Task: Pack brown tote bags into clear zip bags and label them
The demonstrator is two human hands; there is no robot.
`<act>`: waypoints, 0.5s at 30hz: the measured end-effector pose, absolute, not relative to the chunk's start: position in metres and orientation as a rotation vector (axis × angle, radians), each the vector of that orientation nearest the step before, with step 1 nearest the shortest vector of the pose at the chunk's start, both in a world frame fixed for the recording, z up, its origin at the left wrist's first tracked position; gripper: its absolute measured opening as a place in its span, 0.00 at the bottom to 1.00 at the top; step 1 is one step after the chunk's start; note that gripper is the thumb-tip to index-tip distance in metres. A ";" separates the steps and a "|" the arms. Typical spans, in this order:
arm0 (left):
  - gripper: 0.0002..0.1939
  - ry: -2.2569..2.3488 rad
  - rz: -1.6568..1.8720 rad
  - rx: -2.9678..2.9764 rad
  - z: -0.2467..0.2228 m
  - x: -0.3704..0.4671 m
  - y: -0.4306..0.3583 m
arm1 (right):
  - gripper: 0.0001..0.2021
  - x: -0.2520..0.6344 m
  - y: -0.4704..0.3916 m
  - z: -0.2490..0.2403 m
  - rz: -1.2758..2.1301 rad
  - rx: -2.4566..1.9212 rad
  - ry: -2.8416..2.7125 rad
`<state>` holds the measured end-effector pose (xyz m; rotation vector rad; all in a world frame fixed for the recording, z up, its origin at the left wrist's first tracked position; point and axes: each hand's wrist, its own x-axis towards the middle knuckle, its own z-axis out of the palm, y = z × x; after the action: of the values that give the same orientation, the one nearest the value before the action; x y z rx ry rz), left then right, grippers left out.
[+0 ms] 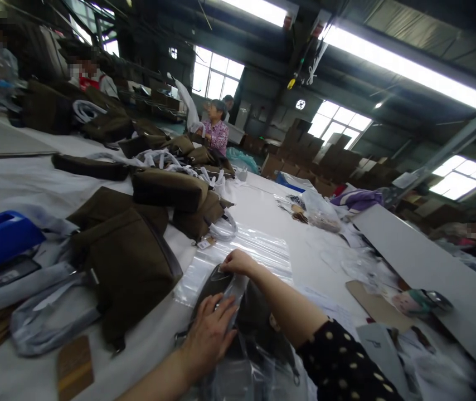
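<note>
Fingers of both hands, left hand and right hand, grip the bagged dark bag lying lengthwise away.

This was a factory packing floor, a large industrial hall. Long fluorescent tubes hung from a dark steel roof across the top of the frame. A long white worktable ran through the centre, piled at left with brown bags. Stacked cardboard cartons stood at centre right under tall windows, and a co-worker worked at the table's far end.
</note>
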<state>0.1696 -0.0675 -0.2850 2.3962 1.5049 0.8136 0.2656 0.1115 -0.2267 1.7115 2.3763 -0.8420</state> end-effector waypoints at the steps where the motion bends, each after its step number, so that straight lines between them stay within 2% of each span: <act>1: 0.25 1.502 0.819 2.392 -0.286 0.171 -0.067 | 0.09 0.264 0.110 -0.229 -0.821 1.725 2.378; 7: 0.23 1.503 0.973 2.370 -0.295 0.155 -0.076 | 0.13 0.267 0.094 -0.229 -0.535 1.894 2.463; 10: 0.23 1.730 1.059 2.153 -0.312 0.115 -0.101 | 0.23 0.274 0.075 -0.222 -0.217 1.911 2.751; 12: 0.30 1.927 0.962 1.857 -0.328 0.085 -0.124 | 0.26 0.270 0.056 -0.223 -0.154 1.502 3.096; 15: 0.36 1.942 0.626 1.412 -0.348 0.054 -0.156 | 0.27 0.242 0.021 -0.242 -0.401 0.447 3.230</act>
<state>0.0542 -0.1558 -0.3480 1.4117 1.9424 0.6260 0.2418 0.0215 -0.2422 0.4470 3.2297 -0.4011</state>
